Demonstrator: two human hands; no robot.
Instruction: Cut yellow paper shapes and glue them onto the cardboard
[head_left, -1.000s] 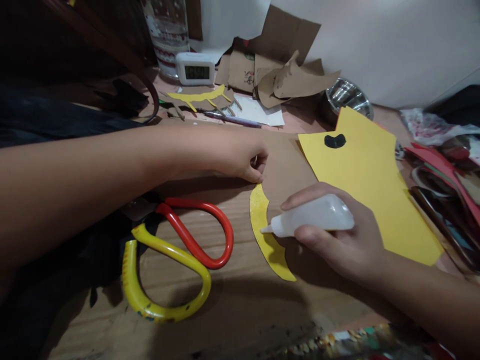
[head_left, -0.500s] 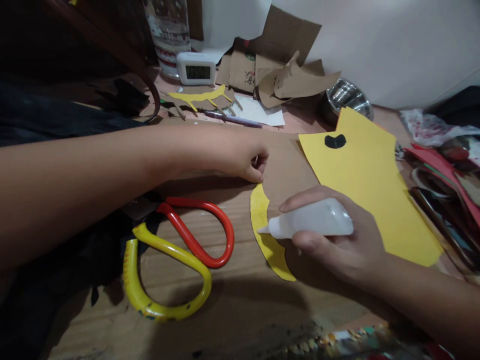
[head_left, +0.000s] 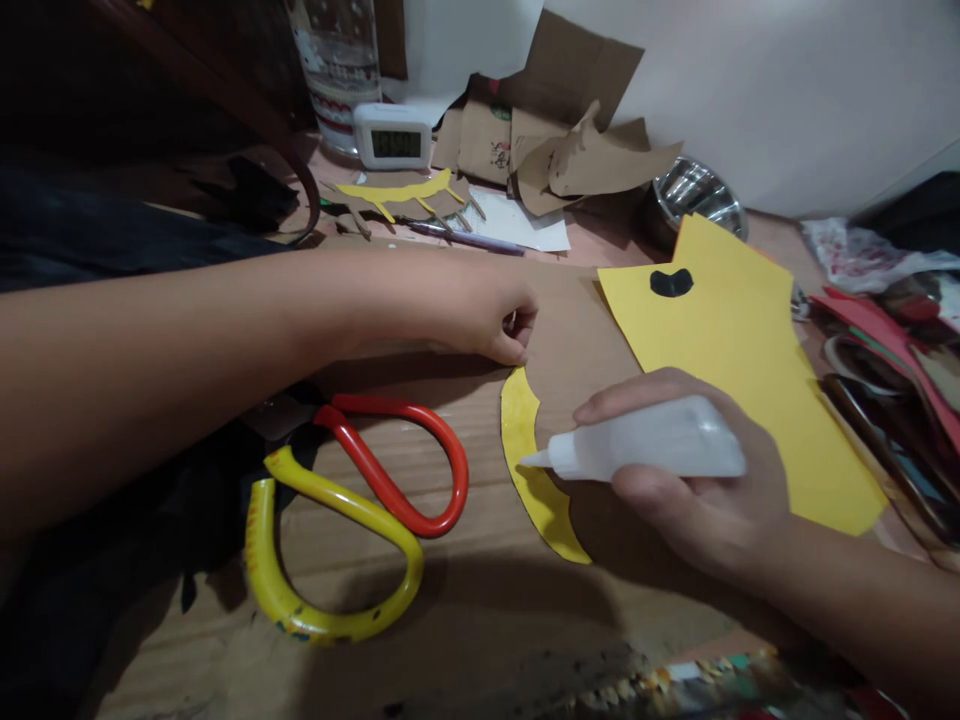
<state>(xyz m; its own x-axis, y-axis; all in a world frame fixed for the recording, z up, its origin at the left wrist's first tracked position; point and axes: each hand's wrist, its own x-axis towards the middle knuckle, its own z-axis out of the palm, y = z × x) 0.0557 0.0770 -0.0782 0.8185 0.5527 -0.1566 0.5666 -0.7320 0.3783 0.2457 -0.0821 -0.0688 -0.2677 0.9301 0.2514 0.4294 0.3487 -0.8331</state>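
Note:
A curved yellow paper cutout [head_left: 531,455] with a scalloped inner edge lies on brown cardboard [head_left: 465,620]. My left hand [head_left: 504,318] pinches the cutout's upper tip with thumb and fingers. In my right hand [head_left: 712,480] is a white translucent glue bottle [head_left: 660,442], tipped on its side, its nozzle pointing left over the middle of the cutout. Whether the nozzle touches the paper I cannot tell. Left of the cutout lie scissors with one red handle [head_left: 459,470] and one yellow handle [head_left: 352,625]; their blades are hidden in shadow under my left forearm.
A large yellow paper [head_left: 750,340] with a black mark lies at the right. Along the back stand a white digital clock [head_left: 393,138], brown cardboard scraps [head_left: 600,160] and a metal bowl [head_left: 697,195]. A pen [head_left: 469,238] lies before them. Clutter [head_left: 900,400] fills the right edge.
My right hand with the glue bottle has shifted slightly to the right, and the nozzle moved a little with it. My left hand and the cutout have stayed put.

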